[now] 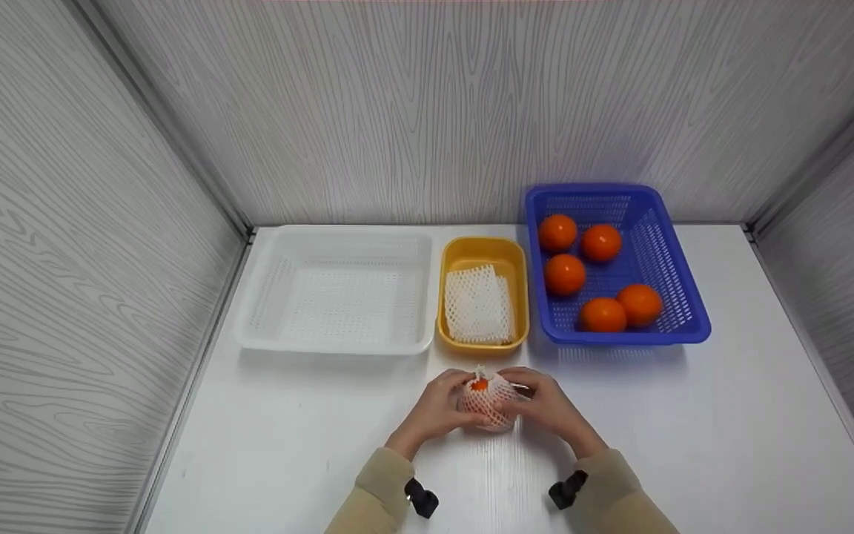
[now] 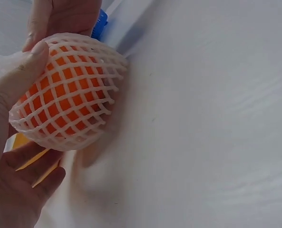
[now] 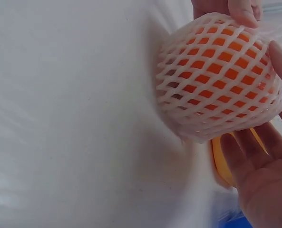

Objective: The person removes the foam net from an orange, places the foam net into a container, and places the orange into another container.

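An orange [image 1: 480, 385] sits inside a white foam net [image 1: 492, 408] above the near middle of the white table. From the left side my left hand [image 1: 439, 406] holds the netted fruit, and my right hand [image 1: 548, 404] holds it from the right. In the left wrist view the left thumb lies on the net [image 2: 67, 95], with the other fingers below and behind it. The right wrist view has the right thumb on the net [image 3: 221, 76] and the fingers spread beneath. Orange peel shows through the mesh; the fruit's far side is hidden.
Beyond the hands stands a yellow tray [image 1: 521, 326] with flat white foam nets [image 1: 477, 304] in it. A blue basket [image 1: 623, 338] holding several oranges [image 1: 565, 274] is to its right. The white basket [image 1: 338, 347] stands left. Wood-grained panels [image 1: 397, 111] enclose the table.
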A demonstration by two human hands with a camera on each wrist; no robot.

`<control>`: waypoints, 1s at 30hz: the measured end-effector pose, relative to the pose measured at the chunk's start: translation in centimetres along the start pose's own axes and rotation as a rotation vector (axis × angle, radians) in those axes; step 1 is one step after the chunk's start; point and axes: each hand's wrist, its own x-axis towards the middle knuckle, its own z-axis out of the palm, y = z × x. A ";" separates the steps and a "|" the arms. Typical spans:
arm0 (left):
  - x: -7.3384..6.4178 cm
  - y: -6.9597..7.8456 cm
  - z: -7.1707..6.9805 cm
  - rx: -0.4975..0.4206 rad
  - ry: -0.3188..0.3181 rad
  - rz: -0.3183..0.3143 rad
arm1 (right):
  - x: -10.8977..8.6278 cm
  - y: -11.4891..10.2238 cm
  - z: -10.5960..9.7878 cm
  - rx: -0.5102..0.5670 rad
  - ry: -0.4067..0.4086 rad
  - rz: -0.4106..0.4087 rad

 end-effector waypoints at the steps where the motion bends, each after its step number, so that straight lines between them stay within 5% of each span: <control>1: 0.0 0.0 -0.1 -0.010 0.003 0.000 | 0.0 -0.1 0.1 0.004 0.015 0.010; 8: 0.3 0.5 -0.3 -0.081 0.061 0.073 | 0.0 -0.3 0.3 0.020 0.091 0.022; 12: 0.6 0.9 -0.2 -0.098 0.121 0.111 | 0.2 1.4 0.2 0.044 0.075 0.050; 17: 0.8 1.6 -0.1 -0.095 0.190 0.108 | 0.4 3.7 -0.1 0.025 0.001 0.059; 21: 0.9 2.1 0.0 -0.100 0.218 0.087 | 0.2 2.9 0.0 -0.009 0.010 0.068; 25: 0.8 2.0 -0.2 -0.136 0.198 0.084 | -0.3 0.6 0.1 0.010 0.060 0.067; 30: 0.5 1.6 -0.5 -0.107 0.084 0.007 | -0.4 -0.1 0.3 0.022 0.129 0.029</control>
